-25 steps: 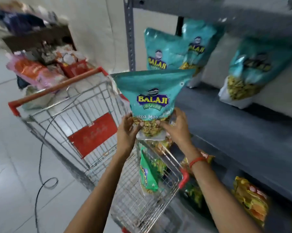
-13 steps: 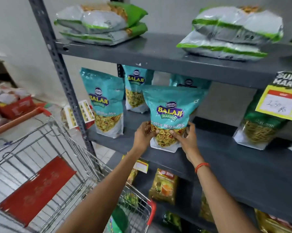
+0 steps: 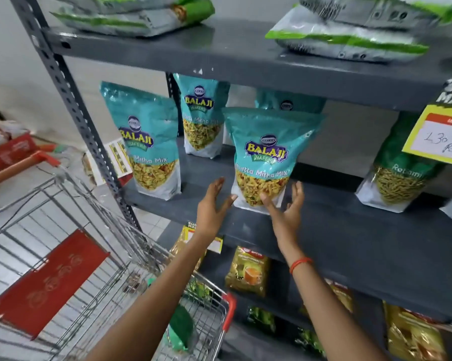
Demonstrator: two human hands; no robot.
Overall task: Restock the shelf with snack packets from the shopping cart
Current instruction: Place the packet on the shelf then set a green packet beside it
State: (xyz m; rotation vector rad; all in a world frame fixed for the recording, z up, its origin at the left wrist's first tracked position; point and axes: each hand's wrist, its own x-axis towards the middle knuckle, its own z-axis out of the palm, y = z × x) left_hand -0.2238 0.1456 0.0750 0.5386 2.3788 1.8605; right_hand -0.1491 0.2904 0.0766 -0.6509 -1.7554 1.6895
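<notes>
Grey shelf (image 3: 323,230) carries an upright teal packet (image 3: 265,157), flanked by the left hand (image 3: 211,204) and right hand (image 3: 287,212), both open, thumbs touching its base.

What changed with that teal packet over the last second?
The teal packet went from above the cart to standing on the middle shelf. The left hand and right hand opened, thumbs just touching it. The neighbouring packets stayed put.
</notes>
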